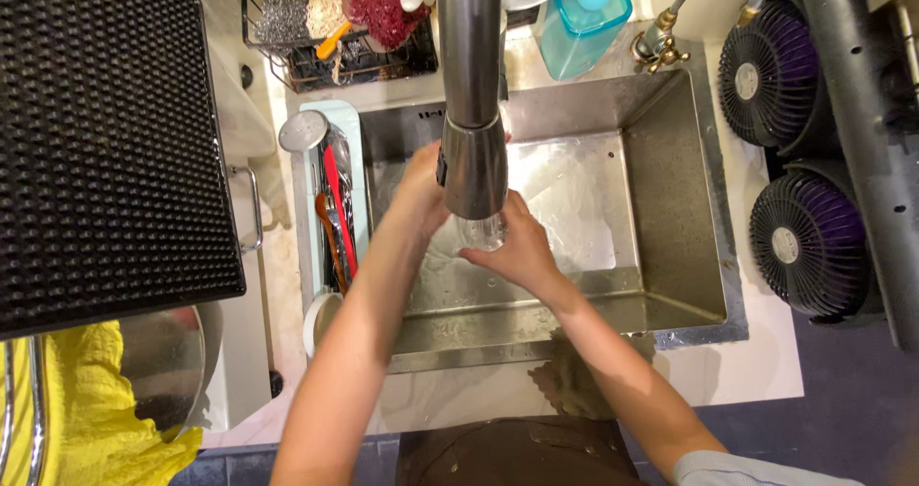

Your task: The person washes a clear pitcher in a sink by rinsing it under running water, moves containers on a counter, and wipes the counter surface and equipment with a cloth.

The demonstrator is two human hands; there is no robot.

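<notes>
You're standing in a home kitchen, pretty clearly: stainless sink (670,208) set into a pale bench (766,352), pull-down tap (471,113) overhead, wire caddy (325,60) full of scrubbers, blue soap bottle (584,17), utensils (335,208) draining alongside.

A pale stone counter (747,361) carries a wire scrubber rack (316,55) and two black fans (809,242).

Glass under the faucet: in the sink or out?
In. Both hands, left hand and right hand, hold the clear glass over the sink basin, just below the faucet head.
</notes>
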